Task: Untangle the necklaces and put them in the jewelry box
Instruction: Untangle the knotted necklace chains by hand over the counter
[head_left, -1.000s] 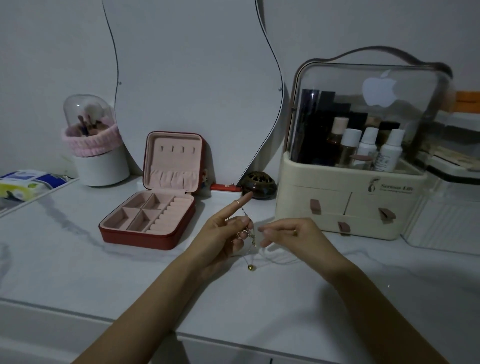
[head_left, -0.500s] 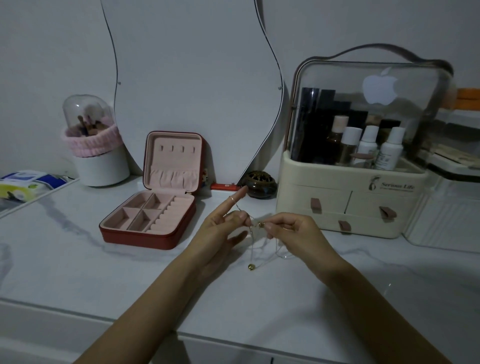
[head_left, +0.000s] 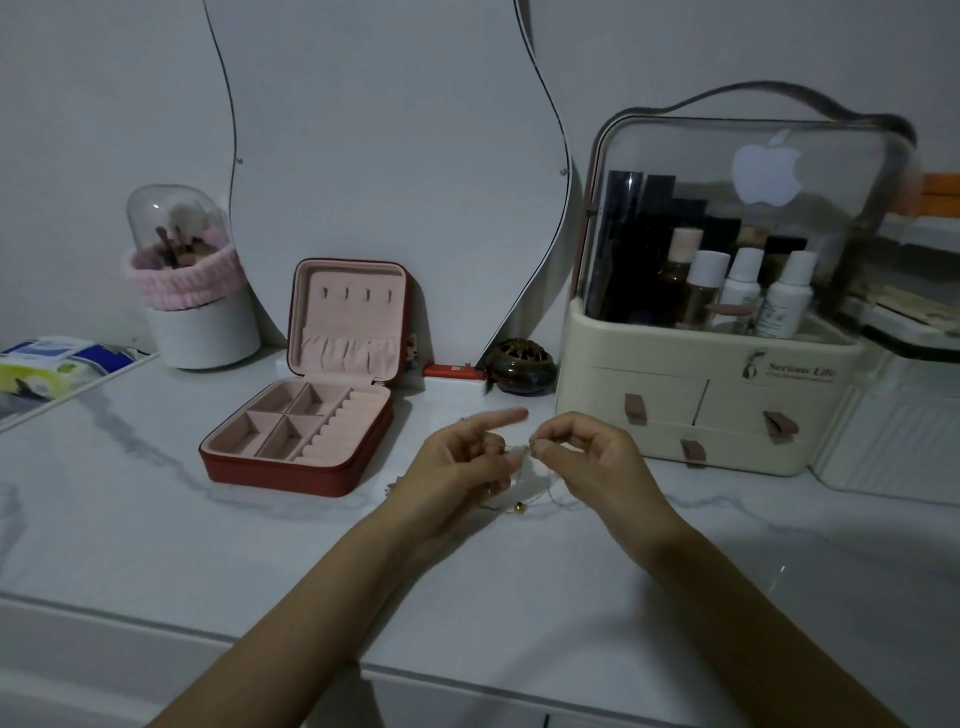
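Organizer (head_left: 701, 410) looms behind the hands, box (head_left: 298, 436) sits open to their left, compartments bare. Left hand (head_left: 457, 467) and right hand (head_left: 587, 457) have closed the gap since a second ago, fingertips now nearly touching. Left pinches the necklaces (head_left: 524, 483) with forefinger pointing out; right's thumb and fingers nip the chain. Gold bead (head_left: 519, 510) has dropped to the table just below the hands. Looks like knot-picking, nothing freed yet for the box.
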